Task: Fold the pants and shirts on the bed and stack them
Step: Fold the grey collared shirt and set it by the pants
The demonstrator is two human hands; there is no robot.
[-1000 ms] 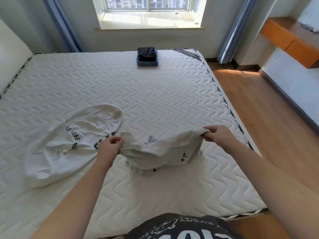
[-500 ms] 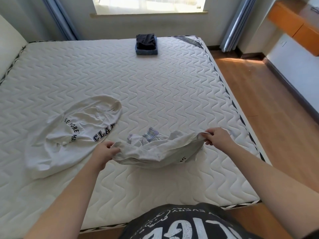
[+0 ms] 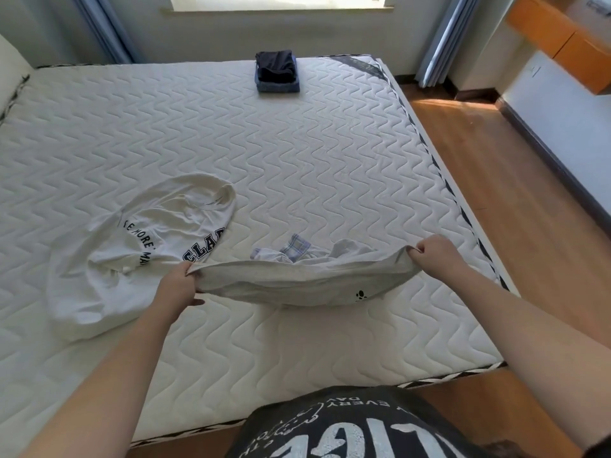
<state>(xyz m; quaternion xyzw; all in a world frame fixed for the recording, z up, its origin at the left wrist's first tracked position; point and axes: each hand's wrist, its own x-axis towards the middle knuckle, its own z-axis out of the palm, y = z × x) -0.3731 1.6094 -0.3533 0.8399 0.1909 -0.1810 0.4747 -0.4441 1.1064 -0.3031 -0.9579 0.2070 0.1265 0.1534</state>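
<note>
Bed point(image 3: 297, 153): 1, w/ quilted white mattress.

Hands: 2, left hand point(image 3: 177, 287) at approx 7 o'clock of frame centre, right hand point(image 3: 436, 256) at approx 4 o'clock.

Loose garments on mattress: 2. 1 light grey garment point(image 3: 297, 282), pinched at its 9 and 3 o'clock ends by the hands; 1 white printed shirt point(image 3: 132, 256) crumpled at approx 9 o'clock of it.

Folded stack point(image 3: 277, 71): 1, at 12 o'clock nr far edge; 2 layers visible, dark piece on top, blue one under. Can't tell if more inside.

Curtains: 2, approx 11 and 1 o'clock.
</note>
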